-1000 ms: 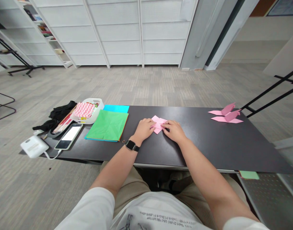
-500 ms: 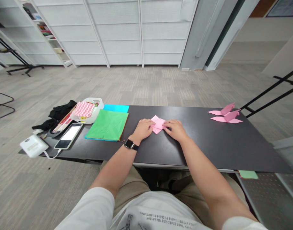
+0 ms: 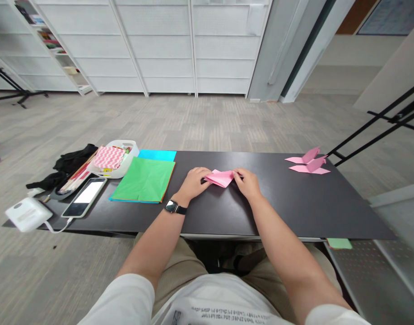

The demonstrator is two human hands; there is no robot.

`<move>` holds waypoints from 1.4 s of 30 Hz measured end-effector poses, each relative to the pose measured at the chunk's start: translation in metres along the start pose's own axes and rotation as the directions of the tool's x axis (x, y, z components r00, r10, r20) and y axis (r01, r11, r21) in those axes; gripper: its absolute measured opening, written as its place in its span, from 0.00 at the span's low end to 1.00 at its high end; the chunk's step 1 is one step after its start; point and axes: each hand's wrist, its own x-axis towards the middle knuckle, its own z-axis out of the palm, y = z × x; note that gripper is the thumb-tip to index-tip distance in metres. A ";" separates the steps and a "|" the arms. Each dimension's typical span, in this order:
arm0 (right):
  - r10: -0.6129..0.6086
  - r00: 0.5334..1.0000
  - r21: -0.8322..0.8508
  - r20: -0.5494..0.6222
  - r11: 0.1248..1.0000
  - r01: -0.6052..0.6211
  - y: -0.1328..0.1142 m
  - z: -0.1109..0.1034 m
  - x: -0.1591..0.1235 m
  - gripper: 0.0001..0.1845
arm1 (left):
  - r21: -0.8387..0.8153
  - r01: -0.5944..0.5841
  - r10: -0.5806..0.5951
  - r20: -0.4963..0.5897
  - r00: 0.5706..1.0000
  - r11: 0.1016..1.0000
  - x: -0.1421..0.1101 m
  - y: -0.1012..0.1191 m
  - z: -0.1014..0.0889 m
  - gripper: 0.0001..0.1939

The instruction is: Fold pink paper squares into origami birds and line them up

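A partly folded sheet of pink origami paper [image 3: 221, 178] is between my hands, tilted over the dark table [image 3: 277, 203]. My left hand [image 3: 195, 181] pinches its left corner, with a black smartwatch [image 3: 172, 206] on that wrist. Its right corner is gripped between the thumb and fingers of my right hand [image 3: 246, 182]. Two folded pink paper birds [image 3: 310, 168] rest at the far right of the table. To the left of my hands lies a stack of coloured paper with a green sheet [image 3: 146, 179] on top.
A blue sheet [image 3: 158, 155] shows behind the stack. Further left stand a white basket [image 3: 134, 151], a phone [image 3: 86, 196] cabled to a white power bank [image 3: 29, 214], a pencil tray [image 3: 58, 194] and black cloth [image 3: 74, 158]. A black metal stand [image 3: 359, 135] is beyond the right end.
The pink paper, flat with a diamond outline before, is now lifted and tilted, its outline narrower. My hands have moved to its left and right corners. The view has shifted slightly right.
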 end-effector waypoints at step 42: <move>0.014 0.988 -0.289 0.153 0.957 0.032 0.001 0.013 -0.004 0.14 | 0.080 0.081 -0.089 0.097 0.991 0.993 -0.001 -0.003 0.023 0.23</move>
